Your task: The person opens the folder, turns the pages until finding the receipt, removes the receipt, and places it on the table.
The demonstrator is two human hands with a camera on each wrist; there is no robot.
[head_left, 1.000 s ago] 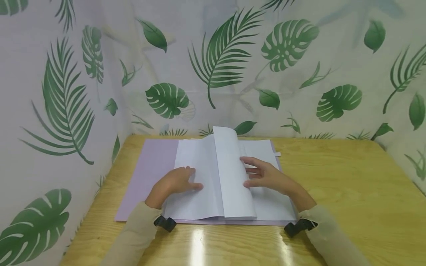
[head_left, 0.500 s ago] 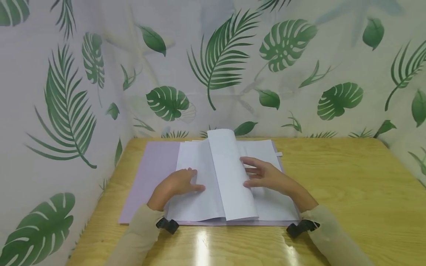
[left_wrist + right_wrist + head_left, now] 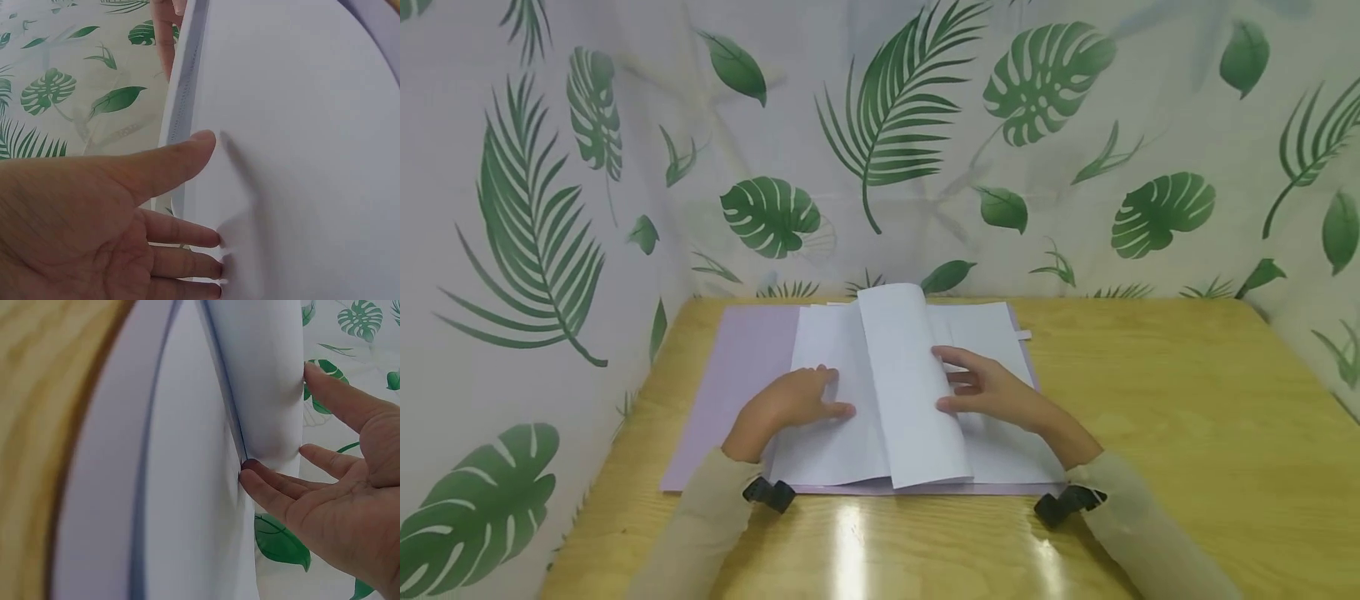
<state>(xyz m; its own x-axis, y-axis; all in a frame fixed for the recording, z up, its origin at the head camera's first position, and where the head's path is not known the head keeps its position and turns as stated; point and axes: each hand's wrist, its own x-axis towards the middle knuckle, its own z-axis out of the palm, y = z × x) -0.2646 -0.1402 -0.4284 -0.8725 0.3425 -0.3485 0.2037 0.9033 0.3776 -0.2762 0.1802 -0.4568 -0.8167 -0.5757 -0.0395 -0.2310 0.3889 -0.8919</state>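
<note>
A large book with a lilac cover (image 3: 733, 375) lies open on the table, its pages blank white as far as I can see. One leaf (image 3: 906, 392) stands raised and curled near the middle, bending over toward the left. My right hand (image 3: 1000, 396) touches the curled side of this leaf; in the right wrist view, extended fingers (image 3: 272, 494) reach the leaf and the sheets beneath it. On the left page (image 3: 831, 454) rests my left hand (image 3: 790, 398), thumb and fingers spread, as the left wrist view (image 3: 112, 212) also shows.
A small white tab (image 3: 1024, 335) sticks out from the book's right edge. The wooden table (image 3: 1165, 433) extends to the right. Behind and to the left hangs a leaf-patterned cloth (image 3: 917, 217). Dark straps (image 3: 769, 493) circle both wrists.
The raised leaf has leaned further left, its free edge now over more of the left page. Both hands keep almost the same places on the book. The head view shifts slightly.
</note>
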